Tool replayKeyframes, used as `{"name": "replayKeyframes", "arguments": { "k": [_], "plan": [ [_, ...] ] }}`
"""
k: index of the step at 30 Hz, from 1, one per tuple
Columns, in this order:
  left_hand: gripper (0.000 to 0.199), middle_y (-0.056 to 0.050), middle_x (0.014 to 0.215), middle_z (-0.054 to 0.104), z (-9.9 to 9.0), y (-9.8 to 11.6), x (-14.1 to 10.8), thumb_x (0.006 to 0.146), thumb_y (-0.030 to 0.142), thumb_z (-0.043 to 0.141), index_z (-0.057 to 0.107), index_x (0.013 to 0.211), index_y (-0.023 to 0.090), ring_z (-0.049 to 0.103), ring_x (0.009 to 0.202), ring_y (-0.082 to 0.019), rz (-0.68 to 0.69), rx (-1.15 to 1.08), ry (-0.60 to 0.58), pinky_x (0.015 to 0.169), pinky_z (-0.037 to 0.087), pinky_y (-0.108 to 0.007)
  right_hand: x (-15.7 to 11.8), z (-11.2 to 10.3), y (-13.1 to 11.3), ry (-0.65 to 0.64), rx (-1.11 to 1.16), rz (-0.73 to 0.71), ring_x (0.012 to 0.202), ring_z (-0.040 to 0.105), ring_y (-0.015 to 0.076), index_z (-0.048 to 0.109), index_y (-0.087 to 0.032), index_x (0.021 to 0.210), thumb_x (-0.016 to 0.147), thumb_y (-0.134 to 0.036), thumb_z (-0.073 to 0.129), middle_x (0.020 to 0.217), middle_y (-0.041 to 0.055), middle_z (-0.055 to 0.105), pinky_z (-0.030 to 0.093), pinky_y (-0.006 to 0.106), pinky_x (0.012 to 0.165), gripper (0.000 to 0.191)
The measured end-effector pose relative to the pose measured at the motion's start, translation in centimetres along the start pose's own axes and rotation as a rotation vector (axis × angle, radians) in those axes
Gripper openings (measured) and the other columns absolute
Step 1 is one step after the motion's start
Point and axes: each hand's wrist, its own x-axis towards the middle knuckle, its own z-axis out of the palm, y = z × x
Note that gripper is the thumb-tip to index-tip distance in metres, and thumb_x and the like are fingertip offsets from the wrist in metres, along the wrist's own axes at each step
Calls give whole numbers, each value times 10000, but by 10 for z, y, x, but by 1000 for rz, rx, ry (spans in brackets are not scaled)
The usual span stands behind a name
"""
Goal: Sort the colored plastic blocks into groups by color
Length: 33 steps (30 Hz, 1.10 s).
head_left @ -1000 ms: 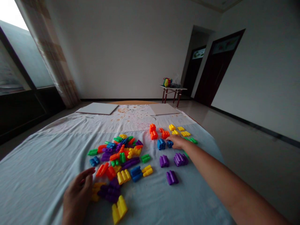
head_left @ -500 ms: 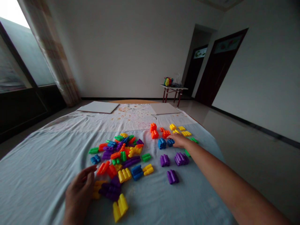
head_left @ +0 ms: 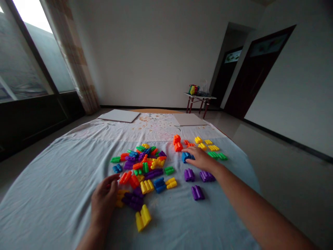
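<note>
My right hand [head_left: 201, 159] reaches over the right group, its fingers behind and its thumb in front of a blue toy block [head_left: 185, 157], closed round it. Part of the blue is hidden under the hand. My left hand [head_left: 105, 194] rests at the left edge of the mixed pile, fingers loosely bent and apart from the thumb, with nothing visible in it. Close to its fingertips lie orange blocks [head_left: 125, 177]; a yellow block [head_left: 120, 198] and dark purple blocks [head_left: 133, 200] are beside the thumb.
Orange blocks [head_left: 177, 143], yellow blocks [head_left: 202, 146], green blocks [head_left: 218, 155] and purple blocks [head_left: 197, 192] lie in colour groups at right. A yellow block [head_left: 143, 218] sits near the front. Two flat boards [head_left: 119, 115] lie at the far end of the cloth-covered table [head_left: 59, 173].
The view has swung slightly left. My right hand has shifted left over the blue blocks, uncovering green blocks at right. My left hand keeps its place beside the pile.
</note>
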Motion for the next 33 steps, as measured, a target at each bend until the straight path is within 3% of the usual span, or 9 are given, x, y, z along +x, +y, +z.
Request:
{"name": "replayKeyframes", "arguments": {
  "k": [5,10,13,17,20,26,30,33],
  "plan": [
    [423,-68,867,680,-1,7,-3,661,483,512,658,910,173,598,676,-175,-9,-19,5,533,460,-245,-8,47,-73,-46,137,-193,1035,548,200,602,-196,1115,765,-206,628,1073,69,638,403,348,922,351],
    [457,-79,864,676,-5,13,-5,628,499,530,649,923,171,595,648,-178,-64,-68,-9,492,451,-244,-6,84,-94,-67,60,-201,994,538,209,608,-190,1044,735,-209,676,1029,61,636,407,347,886,317],
    [455,-82,864,676,-6,13,-5,632,488,530,646,936,170,606,683,-189,-77,-80,-10,516,461,-248,-13,85,-93,-17,72,-201,936,534,185,601,-190,899,749,-143,645,917,31,629,408,317,857,163],
    [431,-83,879,673,-5,12,-7,658,470,512,647,938,172,614,713,-196,-54,-56,11,543,471,-258,-35,75,-90,-30,138,-254,911,527,172,576,-194,835,752,-113,623,885,19,605,409,298,835,125],
    [396,-79,907,677,-3,11,-8,683,449,496,650,926,177,614,731,-191,-31,-32,20,567,475,-259,-49,71,-88,-20,163,-202,908,531,182,571,-195,811,729,-199,676,893,23,594,415,305,821,133],
    [391,-76,908,681,-4,13,-10,693,437,486,650,934,176,613,735,-187,-34,-17,20,575,473,-256,-53,79,-97,38,51,11,878,537,225,570,-178,851,683,-460,707,883,60,586,440,343,771,356],
    [414,-87,912,681,-7,12,-10,682,450,501,648,946,166,615,745,-193,-31,-32,20,567,469,-252,-50,83,-101,-23,29,-26,943,538,227,589,-177,934,698,-305,695,940,64,606,430,348,836,289],
    [419,-80,907,684,-8,8,-8,672,464,519,649,947,176,618,755,-195,-33,-50,17,567,468,-247,-49,84,-101,-73,73,-125,1001,527,228,601,-184,1009,672,-245,688,1004,67,615,408,350,895,353]
  ]
}}
